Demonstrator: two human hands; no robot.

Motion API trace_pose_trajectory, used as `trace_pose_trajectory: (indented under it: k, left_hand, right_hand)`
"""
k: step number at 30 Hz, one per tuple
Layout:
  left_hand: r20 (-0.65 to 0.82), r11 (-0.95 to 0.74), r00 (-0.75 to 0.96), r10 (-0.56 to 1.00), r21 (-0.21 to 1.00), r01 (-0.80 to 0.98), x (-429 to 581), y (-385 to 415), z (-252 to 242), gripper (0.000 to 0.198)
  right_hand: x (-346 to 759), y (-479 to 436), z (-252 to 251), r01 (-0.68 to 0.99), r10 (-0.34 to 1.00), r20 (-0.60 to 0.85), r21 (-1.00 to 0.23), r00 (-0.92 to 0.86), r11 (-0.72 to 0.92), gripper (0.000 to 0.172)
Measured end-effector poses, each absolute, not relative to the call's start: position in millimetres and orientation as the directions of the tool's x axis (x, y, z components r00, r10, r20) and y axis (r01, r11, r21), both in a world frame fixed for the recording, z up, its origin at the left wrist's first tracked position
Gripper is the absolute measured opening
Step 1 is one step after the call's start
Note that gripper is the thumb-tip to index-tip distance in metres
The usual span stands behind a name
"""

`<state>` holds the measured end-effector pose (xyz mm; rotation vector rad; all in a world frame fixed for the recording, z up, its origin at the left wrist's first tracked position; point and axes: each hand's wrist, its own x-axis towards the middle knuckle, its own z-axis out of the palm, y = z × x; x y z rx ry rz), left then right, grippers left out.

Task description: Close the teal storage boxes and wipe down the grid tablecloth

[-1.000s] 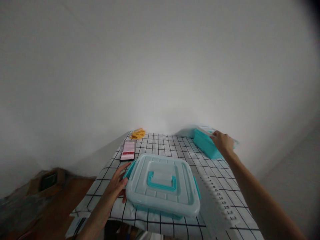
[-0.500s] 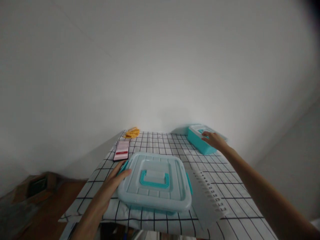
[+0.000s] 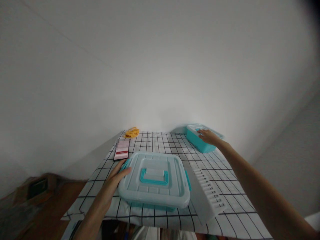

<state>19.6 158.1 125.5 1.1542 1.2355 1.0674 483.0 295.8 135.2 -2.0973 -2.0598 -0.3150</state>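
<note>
In front of me stands a storage box (image 3: 155,163) with a pale lid, a turquoise carry handle (image 3: 154,182) and side latches. My left hand (image 3: 117,175) grips its left side, thumb on the lid edge and fingers along the latch side. Farther back on the right is a second, turquoise storage box (image 3: 200,141) with a whitish lid. My right hand (image 3: 208,136) lies over that lid, fingers stretched out and fingertips at its turquoise handle. Whether they close around the handle I cannot tell.
Both boxes stand on a table with a white black-gridded cloth (image 3: 160,143). A spiral notebook (image 3: 202,193) lies right of the near box. Left of it are a phone (image 3: 121,151) and a yellow cloth-like thing (image 3: 131,132). A wall (image 3: 160,66) rises behind.
My right hand has moved slightly left and forward, its fingertips now at the far box's handle. The far box appears slightly shifted. My left hand stays on the near box.
</note>
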Motion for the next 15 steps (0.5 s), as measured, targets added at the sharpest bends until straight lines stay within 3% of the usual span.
trace_pose_trajectory:
  k: [6,10,15]
  left_hand:
    - [-0.139,0.138,0.051,0.989,0.990,0.021,17.7,155.8,125.0,0.050]
    - [-0.131,0.130,0.053,0.990,0.991,0.018,18.5,156.8,124.1,0.050]
    - [-0.146,0.145,0.013,0.989,0.987,0.070,21.7,155.6,127.2,0.052]
  right_hand:
    - [449.9,239.6,127.5,0.991,0.926,0.376,-0.130,0.028,0.022,0.036]
    - [434.6,176.3,91.8,0.966,0.964,0.261,-0.234,-0.045,0.108,0.031]
    - [419.8,125.1,75.2,0.932,0.987,0.159,-0.358,0.003,0.055,0.035]
